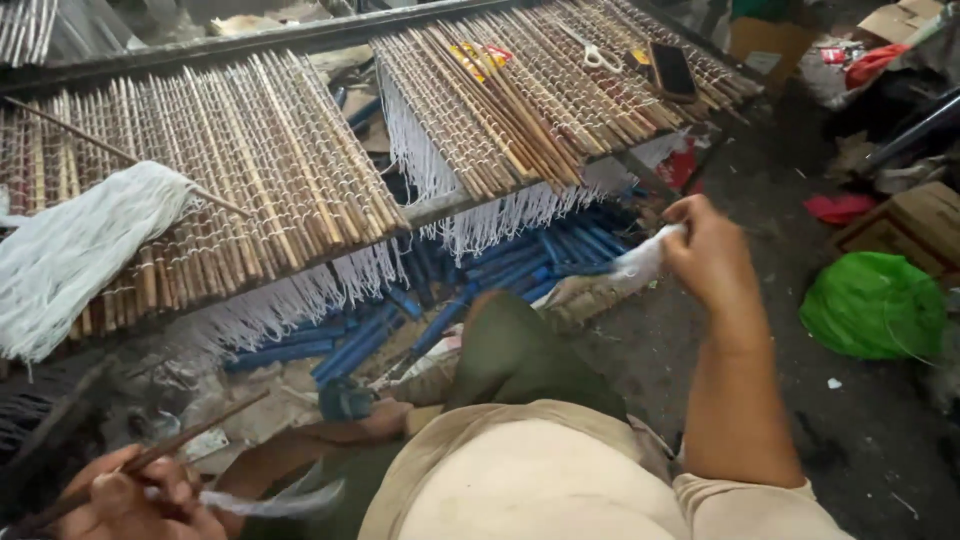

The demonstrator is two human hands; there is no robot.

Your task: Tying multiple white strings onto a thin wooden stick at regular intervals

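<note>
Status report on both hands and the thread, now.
Left hand closed on a thin brown stick. Right hand raised, gripping a white thread bundle. Woven bamboo-stick mats ahead, nothing between the hands.

Your left hand [125, 500] sits low at the bottom left corner of the view, fingers curled tight into a pinching fist, knuckles up. Your right arm stretches forward and upward, forearm bare, wrist bent slightly inward. Your right hand [708, 250] is raised well apart from the left, fingers closed in a grip, back of the hand facing you.
</note>
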